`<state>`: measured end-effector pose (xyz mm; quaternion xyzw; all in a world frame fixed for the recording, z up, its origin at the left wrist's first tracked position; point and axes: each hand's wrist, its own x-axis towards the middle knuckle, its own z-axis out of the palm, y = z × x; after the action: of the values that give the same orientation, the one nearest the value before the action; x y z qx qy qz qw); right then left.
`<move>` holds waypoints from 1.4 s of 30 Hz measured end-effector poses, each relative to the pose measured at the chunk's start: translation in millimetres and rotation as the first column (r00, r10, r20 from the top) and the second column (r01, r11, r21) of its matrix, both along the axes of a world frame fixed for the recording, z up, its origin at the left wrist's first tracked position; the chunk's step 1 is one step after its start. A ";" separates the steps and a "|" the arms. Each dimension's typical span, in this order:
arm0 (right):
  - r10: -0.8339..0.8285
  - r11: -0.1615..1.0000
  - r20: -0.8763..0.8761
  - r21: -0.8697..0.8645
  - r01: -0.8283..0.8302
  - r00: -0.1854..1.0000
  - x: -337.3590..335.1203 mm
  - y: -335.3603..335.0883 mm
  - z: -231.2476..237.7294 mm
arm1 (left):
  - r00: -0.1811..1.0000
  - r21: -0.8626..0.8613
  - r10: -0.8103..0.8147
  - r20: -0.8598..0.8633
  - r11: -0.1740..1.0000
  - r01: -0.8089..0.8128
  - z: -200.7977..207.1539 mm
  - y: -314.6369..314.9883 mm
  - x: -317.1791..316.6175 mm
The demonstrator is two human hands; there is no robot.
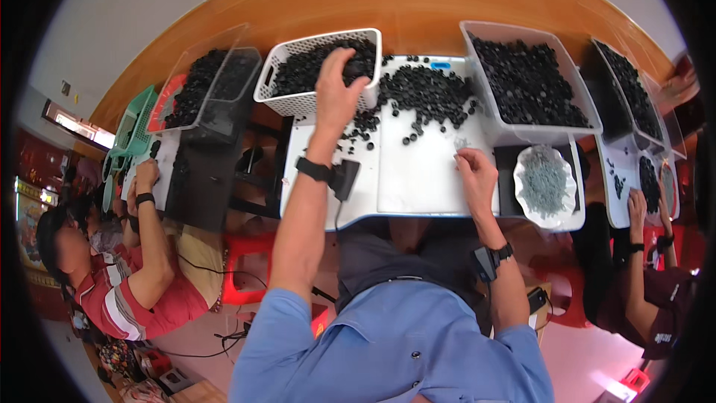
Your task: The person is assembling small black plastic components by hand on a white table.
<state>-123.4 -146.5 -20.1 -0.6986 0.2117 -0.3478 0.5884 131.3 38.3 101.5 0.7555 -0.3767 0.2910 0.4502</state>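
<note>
My left hand (337, 97) reaches over the rim of a white perforated basket (298, 104) heaped with small black parts (309, 66). Its thumb and fingers are spread in a curve, and black parts show between them; whether any are held is unclear. Low over the white tabletop (414, 179), my right hand (478, 179) has its thumb and fingertips pinched together. A few tiny pale bits (461, 142) lie by those fingertips; what the pinch holds is too small to make out. Ahead of both hands spreads a loose pile of round black parts (425, 93).
A clear bin (541, 130) of black parts stands right of the pile. Nearer sits a scalloped white dish (521, 198) of grey-green bits. People work at tables on the left (112, 276) and right (641, 283). A cable (338, 215) hangs from my left wrist device.
</note>
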 end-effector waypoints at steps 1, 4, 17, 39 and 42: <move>-0.007 1.000 0.008 0.008 0.007 1.000 2.1 -1.8 2.9 | 0.999 0.034 0.037 0.011 0.999 -0.038 -0.3 -2.4 3.4; -0.031 0.999 0.039 0.022 0.030 0.999 2.8 -5.7 -4.3 | 0.983 0.163 -0.100 -0.153 0.979 0.125 -13.3 -11.4 -17.9; -0.037 0.999 0.041 0.033 0.035 0.998 0.2 -6.3 -2.3 | 0.983 0.530 0.124 -0.133 0.847 -0.035 -87.9 -58.8 -96.7; -0.158 0.654 -0.037 -0.752 0.077 0.987 32.0 -21.7 27.6 | 0.881 0.117 -0.185 -0.436 0.959 0.260 -109.5 -45.5 -143.0; -0.138 0.554 -0.124 -0.832 -0.027 0.983 50.3 -31.0 26.7 | 0.837 0.038 -0.207 -0.506 0.964 0.262 -111.4 -43.5 -140.5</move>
<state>-73.2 -177.6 6.6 -0.9136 0.0954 -0.3623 0.1577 -9.2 -5.2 -9.9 0.7756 -0.3525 0.0087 0.5235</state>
